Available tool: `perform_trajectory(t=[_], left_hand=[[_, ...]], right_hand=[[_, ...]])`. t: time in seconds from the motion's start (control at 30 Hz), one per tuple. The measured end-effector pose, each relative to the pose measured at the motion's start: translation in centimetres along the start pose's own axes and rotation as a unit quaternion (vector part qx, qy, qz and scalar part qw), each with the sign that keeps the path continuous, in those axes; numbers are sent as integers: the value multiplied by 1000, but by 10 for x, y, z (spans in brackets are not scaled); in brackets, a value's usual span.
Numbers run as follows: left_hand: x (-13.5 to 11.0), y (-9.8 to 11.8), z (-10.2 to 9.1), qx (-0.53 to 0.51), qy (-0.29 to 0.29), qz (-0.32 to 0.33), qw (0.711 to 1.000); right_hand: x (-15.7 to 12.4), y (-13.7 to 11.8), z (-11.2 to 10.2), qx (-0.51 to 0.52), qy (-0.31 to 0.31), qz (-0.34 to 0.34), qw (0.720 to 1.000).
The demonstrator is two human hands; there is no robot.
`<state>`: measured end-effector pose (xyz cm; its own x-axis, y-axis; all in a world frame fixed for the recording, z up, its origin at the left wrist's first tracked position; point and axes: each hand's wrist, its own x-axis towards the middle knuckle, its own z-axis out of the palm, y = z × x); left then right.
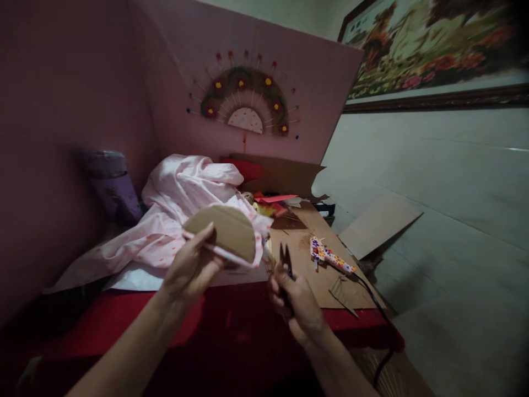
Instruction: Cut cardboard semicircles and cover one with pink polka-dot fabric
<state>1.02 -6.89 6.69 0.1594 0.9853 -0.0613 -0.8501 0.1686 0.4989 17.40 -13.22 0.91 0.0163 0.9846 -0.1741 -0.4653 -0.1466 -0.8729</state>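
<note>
My left hand point(190, 269) is closed on a rounded brown cardboard piece point(225, 231) with pink dotted fabric folded over its lower edge; I hold it up above the table. My right hand point(298, 300) is closed round small black snips point(285, 259), whose blades point upward just right of the cardboard piece. The fabric trails left into a crumpled pink cloth pile point(182, 193) on the table.
A glue gun with a colourful dotted body point(330, 256) lies on a brown cardboard sheet point(314, 275), its black cord running off the red table point(231, 320). A purple cup point(111, 184) stands at the back left. A fan decoration point(246, 102) hangs on the pink board.
</note>
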Motion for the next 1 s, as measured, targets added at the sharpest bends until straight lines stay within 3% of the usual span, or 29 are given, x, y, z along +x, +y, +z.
perform_trajectory(t=[0.13, 0.2, 0.27, 0.37, 0.43, 0.5, 0.63, 0.7, 0.87, 1.0], left_hand=[[23, 28, 57, -25, -122, 59, 990], [30, 29, 61, -34, -137, 76, 987], [35, 21, 40, -10, -103, 51, 993], [41, -2, -15, 31, 35, -51, 998], [43, -14, -45, 21, 54, -106, 993], [43, -21, -60, 8, 46, -126, 991], [40, -25, -58, 6, 64, -134, 989], [36, -26, -53, 3, 41, -137, 990], [21, -30, -46, -4, 8, -118, 993], [14, -36, -45, -2, 29, -120, 992]], right_hand=[[21, -21, 8, 19, 15, -59, 998], [27, -23, 11, 29, 22, -68, 997], [31, -18, 10, 31, 41, -57, 997], [32, -4, 2, -2, 68, -16, 998], [31, 4, -3, -20, 60, 14, 998], [30, 8, -5, -39, 39, 34, 998], [31, 12, 3, -89, 55, 20, 994], [32, 13, 10, -96, 61, 20, 993], [31, 21, 25, -37, 32, 28, 998], [33, 28, 32, -29, 70, 24, 997]])
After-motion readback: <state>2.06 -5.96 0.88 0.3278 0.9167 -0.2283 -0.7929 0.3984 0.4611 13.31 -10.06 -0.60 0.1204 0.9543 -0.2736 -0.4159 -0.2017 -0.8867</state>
